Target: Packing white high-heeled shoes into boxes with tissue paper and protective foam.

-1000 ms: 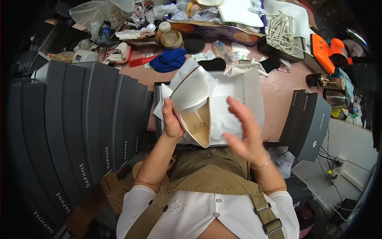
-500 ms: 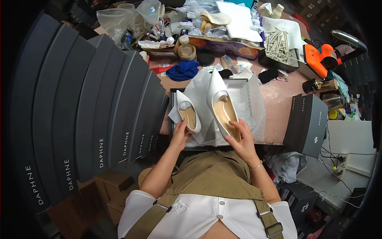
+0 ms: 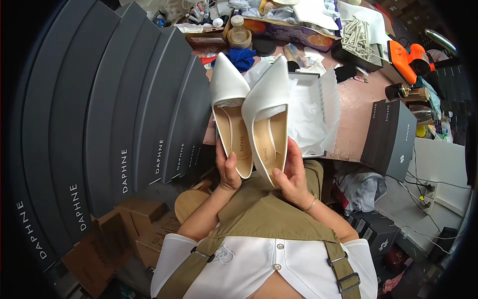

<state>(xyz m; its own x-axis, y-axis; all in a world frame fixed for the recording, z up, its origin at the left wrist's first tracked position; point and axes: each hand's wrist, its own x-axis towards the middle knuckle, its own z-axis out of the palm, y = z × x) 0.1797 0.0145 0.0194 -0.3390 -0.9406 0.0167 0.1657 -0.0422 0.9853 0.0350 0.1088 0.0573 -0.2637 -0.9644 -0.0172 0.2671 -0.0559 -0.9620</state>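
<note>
Two white pointed shoes with tan insoles are held up side by side, toes pointing away from me. My left hand (image 3: 228, 167) grips the heel end of the left shoe (image 3: 228, 82), its thumb on the inner side. The heel of the right shoe (image 3: 269, 92) is in my right hand (image 3: 293, 177), thumb inside the opening. The shoes touch or overlap along their inner sides. Pale stuffing shows in both toes. Behind them lies an open shoebox (image 3: 304, 75) lined with white tissue paper (image 3: 309, 117), partly hidden by the shoes.
Tall stacks of dark grey shoeboxes (image 3: 117, 114) rise at the left. More grey boxes (image 3: 391, 137) stand at the right table edge. Across the back are a blue cloth (image 3: 239, 60), a jar (image 3: 239, 37), a tray of white sticks (image 3: 356, 37) and an orange tool (image 3: 402, 62).
Both shoes have come up out of the open box, nearer to me and closer together. The left shoe, lower over the tissue before, is now level with the right one.
</note>
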